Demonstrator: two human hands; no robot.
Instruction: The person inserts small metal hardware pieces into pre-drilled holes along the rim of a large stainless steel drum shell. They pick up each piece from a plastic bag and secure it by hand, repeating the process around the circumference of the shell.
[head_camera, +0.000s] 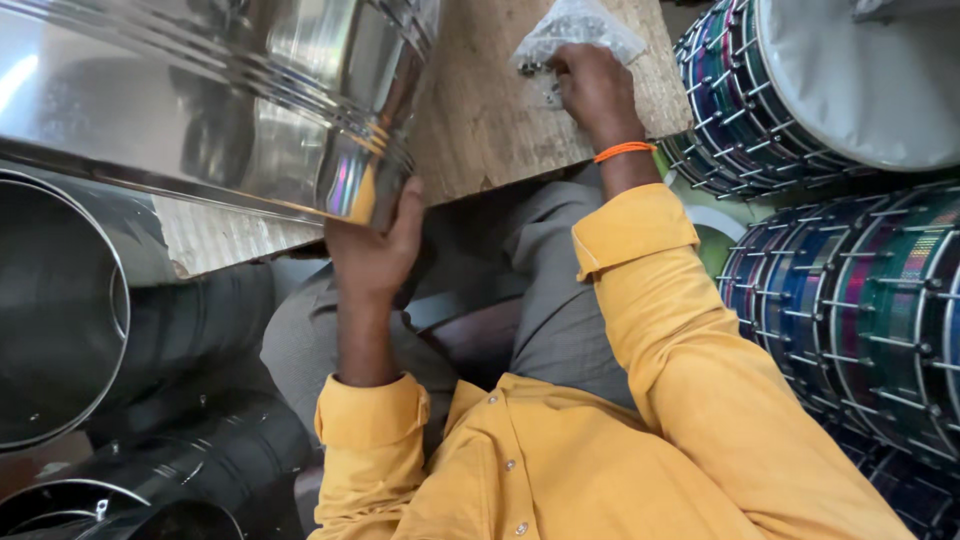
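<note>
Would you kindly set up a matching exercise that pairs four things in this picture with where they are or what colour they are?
Things:
1. shiny metal drum shell
2. clear plastic bag
3. wristband
4. finished drums

Descriptions:
A. orange, on the right wrist
B. stacked at the right edge, with blue-green sides
C. lying on the wooden board, its rim held by the left hand
D. at the far end of the board, under the fingers of the right hand

Pairs: 1-C, 2-D, 3-A, 4-B
</note>
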